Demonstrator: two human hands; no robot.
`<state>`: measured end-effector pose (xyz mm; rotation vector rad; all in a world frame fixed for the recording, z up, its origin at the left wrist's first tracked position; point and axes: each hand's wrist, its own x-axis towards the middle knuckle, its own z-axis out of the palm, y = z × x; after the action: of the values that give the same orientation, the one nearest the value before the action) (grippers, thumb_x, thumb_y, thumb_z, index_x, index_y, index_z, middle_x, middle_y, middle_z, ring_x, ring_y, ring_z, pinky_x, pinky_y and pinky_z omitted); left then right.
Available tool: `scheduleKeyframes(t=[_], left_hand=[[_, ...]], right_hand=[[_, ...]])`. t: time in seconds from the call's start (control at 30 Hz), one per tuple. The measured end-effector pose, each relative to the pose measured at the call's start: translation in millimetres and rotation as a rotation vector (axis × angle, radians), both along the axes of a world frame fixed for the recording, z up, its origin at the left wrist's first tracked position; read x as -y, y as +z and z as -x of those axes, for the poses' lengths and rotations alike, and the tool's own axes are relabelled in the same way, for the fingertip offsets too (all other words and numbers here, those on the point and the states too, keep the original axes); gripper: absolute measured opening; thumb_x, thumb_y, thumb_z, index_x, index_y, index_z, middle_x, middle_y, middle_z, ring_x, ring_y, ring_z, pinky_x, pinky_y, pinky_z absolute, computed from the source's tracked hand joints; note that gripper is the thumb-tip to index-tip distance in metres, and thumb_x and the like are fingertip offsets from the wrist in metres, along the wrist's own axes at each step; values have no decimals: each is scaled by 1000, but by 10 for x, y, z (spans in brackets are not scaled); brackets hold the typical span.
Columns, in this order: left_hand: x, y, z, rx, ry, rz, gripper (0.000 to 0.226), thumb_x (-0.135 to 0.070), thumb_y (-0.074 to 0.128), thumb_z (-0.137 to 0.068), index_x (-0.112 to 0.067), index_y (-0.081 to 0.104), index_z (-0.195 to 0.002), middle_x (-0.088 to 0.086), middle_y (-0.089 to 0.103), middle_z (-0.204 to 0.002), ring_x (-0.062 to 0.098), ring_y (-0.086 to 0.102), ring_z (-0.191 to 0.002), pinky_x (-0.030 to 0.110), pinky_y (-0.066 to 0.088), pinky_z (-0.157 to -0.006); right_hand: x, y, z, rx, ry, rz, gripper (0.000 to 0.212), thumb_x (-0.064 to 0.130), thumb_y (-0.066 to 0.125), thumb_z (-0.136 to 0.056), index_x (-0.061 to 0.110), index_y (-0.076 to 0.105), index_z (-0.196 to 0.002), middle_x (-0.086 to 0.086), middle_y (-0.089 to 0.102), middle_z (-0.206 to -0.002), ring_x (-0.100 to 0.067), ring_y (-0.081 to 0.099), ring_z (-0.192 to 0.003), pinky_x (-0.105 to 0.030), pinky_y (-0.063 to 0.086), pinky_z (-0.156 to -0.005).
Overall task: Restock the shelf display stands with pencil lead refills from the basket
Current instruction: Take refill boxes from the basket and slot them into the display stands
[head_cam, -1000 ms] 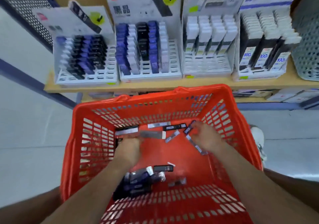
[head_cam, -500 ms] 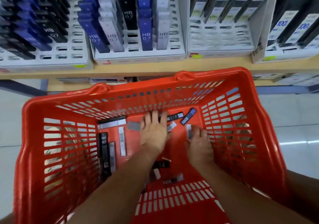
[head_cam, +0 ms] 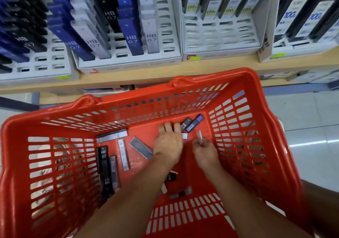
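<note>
**Bare hands and forearms at the basket**

The left hand point(head_cam: 167, 144) and the right hand point(head_cam: 205, 153), both inside the red slotted plastic basket point(head_cam: 220, 75), are bare. Both forearms are uncovered from the wrist to the frame's near edge. The fingers point(head_cam: 168, 127) of the left hand are blurred, so finer detail cannot be read. Outside the basket's near right corner lies a dark, blurred shape point(head_cam: 322, 210); whether it is clothing or a leg cannot be told.
</note>
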<state>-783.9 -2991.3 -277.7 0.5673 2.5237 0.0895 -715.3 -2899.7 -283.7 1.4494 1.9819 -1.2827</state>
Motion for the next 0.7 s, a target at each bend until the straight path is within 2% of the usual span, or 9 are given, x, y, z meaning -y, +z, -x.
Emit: scheduleKeyframes(t=[0.1, 0.23, 0.33, 0.47, 0.5, 0.53, 0.6, 0.7], left_hand=[[-11, 30, -27, 54, -32, 22, 30, -13, 32, -97, -11, 34, -128, 16, 40, -126, 34, 46, -116, 42, 48, -86], [11, 64, -45, 181, -66, -35, 37, -11, 39, -97, -11, 29, -133, 15, 37, -130, 35, 55, -108, 42, 47, -87], [74, 151, -107, 143, -37, -143, 50, -9, 50, -93, -12, 28, -138, 11, 36, -129, 35, 59, -100, 43, 50, -83], [242, 337, -194, 193, 301, -553, 52, -8, 51, -90, -22, 41, -139, 3, 55, -128, 24, 61, -105, 36, 50, -89], [301, 389, -214, 260, 394, -610, 53, -6, 53, -90, -24, 42, -138, 2, 61, -122, 22, 64, -98, 34, 52, -85], [361, 459, -220, 347, 504, -648, 50, -6, 53, -90, -25, 44, -136, 2, 64, -111, 21, 66, -83, 32, 54, -74], [476, 680, -187, 520, 750, -742, 34, -5, 50, -94, -24, 55, -121, -2, 61, -84, 13, 53, -51, 23, 43, -49], [615, 1149, -36, 640, 1003, -917, 10, -19, 49, -99, -16, 57, -93, -3, 45, -57, 8, 36, -36, 16, 25, -37]], right_hand=[[9, 60, 78, -101, -64, 129, 18, 32, 56, -96, 26, 64, -81, -3, 67, -79, -23, 60, -71, -36, 49, -71], [62, 207, 209, -168, -256, 339, 21, 39, 61, -95, 20, 65, -88, 3, 51, -56, -9, 42, -43, -21, 33, -41], [94, 285, 272, -154, -439, 498, 22, 40, 65, -92, 21, 64, -82, 4, 48, -49, -10, 36, -42, -22, 27, -40], [121, 459, 366, -233, -541, 558, 24, 36, 66, -93, 18, 61, -76, 4, 54, -49, -14, 40, -44, -27, 27, -46], [116, 527, 395, -256, -549, 547, 25, 34, 64, -94, 17, 59, -77, 3, 52, -46, -14, 41, -41, -28, 26, -47], [106, 623, 426, -273, -548, 543, 25, 32, 63, -95, 15, 56, -78, 3, 50, -45, -14, 41, -37, -28, 28, -46], [87, 828, 453, -314, -541, 607, 20, 23, 63, -95, 12, 54, -82, -3, 53, -54, -15, 50, -39, -28, 39, -46], [125, 1168, 416, -325, -460, 774, 15, 4, 58, -93, 7, 52, -80, -8, 57, -54, -18, 57, -43, -24, 47, -42]])
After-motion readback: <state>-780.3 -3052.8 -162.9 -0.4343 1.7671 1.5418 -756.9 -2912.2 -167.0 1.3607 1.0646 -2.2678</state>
